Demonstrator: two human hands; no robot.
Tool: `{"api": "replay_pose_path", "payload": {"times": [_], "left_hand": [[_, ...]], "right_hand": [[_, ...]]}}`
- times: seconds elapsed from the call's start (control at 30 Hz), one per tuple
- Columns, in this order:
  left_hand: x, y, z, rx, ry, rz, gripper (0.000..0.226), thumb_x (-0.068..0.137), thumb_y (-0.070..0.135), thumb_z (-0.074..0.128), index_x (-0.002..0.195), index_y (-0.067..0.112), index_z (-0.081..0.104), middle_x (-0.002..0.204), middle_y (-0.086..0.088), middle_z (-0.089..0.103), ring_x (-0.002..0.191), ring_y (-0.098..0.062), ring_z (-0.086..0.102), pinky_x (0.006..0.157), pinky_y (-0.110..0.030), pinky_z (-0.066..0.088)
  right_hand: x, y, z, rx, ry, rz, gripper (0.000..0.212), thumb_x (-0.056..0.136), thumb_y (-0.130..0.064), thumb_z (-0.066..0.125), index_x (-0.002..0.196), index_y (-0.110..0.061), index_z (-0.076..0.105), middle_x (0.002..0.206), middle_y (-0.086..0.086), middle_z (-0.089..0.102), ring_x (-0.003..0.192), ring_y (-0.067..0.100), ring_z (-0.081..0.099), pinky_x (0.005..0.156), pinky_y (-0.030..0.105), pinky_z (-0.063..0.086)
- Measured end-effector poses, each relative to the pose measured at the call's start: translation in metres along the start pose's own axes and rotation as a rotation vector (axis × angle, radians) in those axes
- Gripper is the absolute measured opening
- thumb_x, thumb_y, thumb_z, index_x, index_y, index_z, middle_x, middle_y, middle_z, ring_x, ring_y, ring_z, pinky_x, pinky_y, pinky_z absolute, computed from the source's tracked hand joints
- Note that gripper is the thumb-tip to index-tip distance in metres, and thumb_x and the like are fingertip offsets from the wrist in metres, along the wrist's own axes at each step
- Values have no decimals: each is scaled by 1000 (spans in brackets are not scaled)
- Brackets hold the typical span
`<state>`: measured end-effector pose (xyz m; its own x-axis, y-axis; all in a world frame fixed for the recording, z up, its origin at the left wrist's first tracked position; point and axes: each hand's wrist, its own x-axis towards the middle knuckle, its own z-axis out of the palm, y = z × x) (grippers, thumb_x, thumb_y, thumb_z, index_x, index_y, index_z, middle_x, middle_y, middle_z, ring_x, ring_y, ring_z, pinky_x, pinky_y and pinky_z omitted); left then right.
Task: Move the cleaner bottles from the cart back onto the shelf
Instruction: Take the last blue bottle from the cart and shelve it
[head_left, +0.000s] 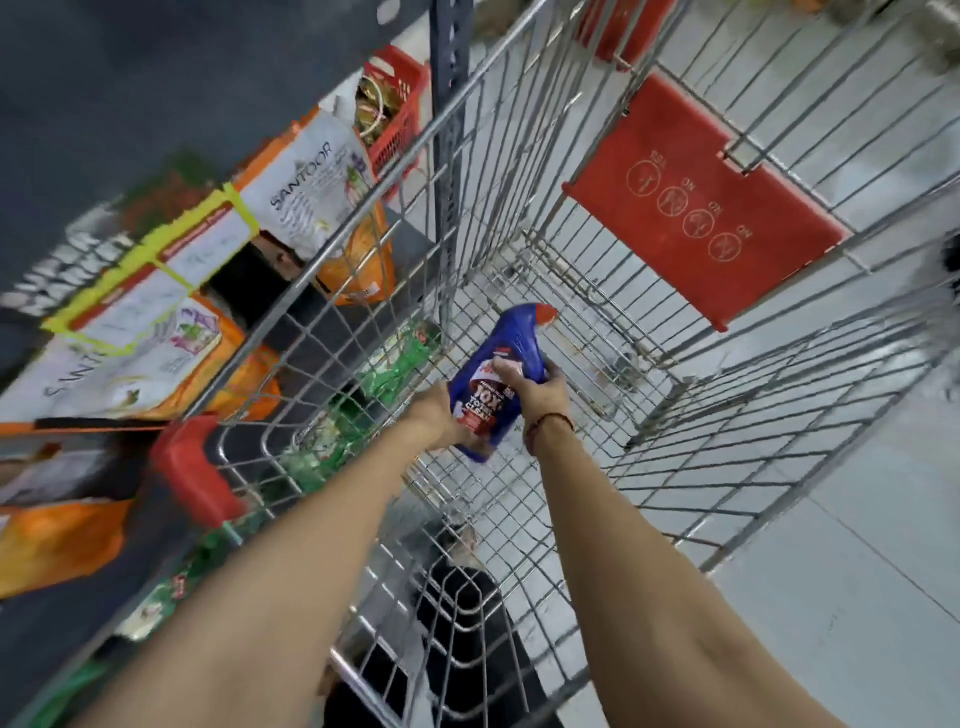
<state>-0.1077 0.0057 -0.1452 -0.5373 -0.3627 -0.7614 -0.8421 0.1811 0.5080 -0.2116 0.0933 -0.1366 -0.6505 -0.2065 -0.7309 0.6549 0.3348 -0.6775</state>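
Observation:
A blue cleaner bottle (506, 358) with a red cap and a dark "10X" label is held inside the wire shopping cart (613, 291), above its floor. My left hand (434, 413) grips the bottle's lower left side. My right hand (537, 387) wraps the right side, fingers over the label. The bottle tilts with its cap pointing away from me. No other bottle shows in the cart's basket. The shelf (332, 332) stands at the left, just past the cart's side.
Orange and white Santoor packs (311, 187) and green packets (395, 369) fill the shelf at left. A red basket (400, 109) sits further back. The cart's red child-seat flap (701, 208) hangs at the far end. Pale tiled floor (857, 545) lies to the right.

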Motion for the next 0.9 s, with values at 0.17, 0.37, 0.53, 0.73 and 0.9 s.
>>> {"api": "replay_pose_path", "payload": {"times": [0.17,0.37,0.53,0.73,0.9], "left_hand": [[-59,26,-46,-185,79,163,78,43,29,92,111,15,57,105,-3,68,96,-20,63,81,-30,50],[-147,51,-106,-405,205,408,48,59,11,86,99,19,61,97,1,70,88,-10,66,82,-34,52],[-219,54,-151,-491,475,554,60,53,27,88,104,23,57,104,-4,70,98,-23,66,87,-44,54],[-269,27,-195,-608,763,642,60,46,65,78,98,46,57,93,16,73,91,-8,68,80,-29,56],[-282,-5,-233,-639,995,618,57,61,43,80,108,34,50,99,20,66,90,3,64,84,-28,53]], "right_hand": [[-49,-53,5,69,-105,-132,27,64,-5,81,80,-16,62,85,8,68,65,14,68,62,31,59],[-121,-131,16,63,-295,-425,40,64,2,78,101,-4,63,94,17,69,81,28,66,74,39,57],[-194,-190,47,29,-564,-637,54,53,-8,83,103,-7,63,81,0,74,75,16,68,65,27,55],[-262,-229,114,-64,-872,-873,56,58,-1,78,109,-13,57,88,-6,72,80,11,67,72,26,56],[-295,-241,175,-305,-1029,-998,68,66,8,76,126,0,45,109,18,63,94,23,62,84,40,56]]}}
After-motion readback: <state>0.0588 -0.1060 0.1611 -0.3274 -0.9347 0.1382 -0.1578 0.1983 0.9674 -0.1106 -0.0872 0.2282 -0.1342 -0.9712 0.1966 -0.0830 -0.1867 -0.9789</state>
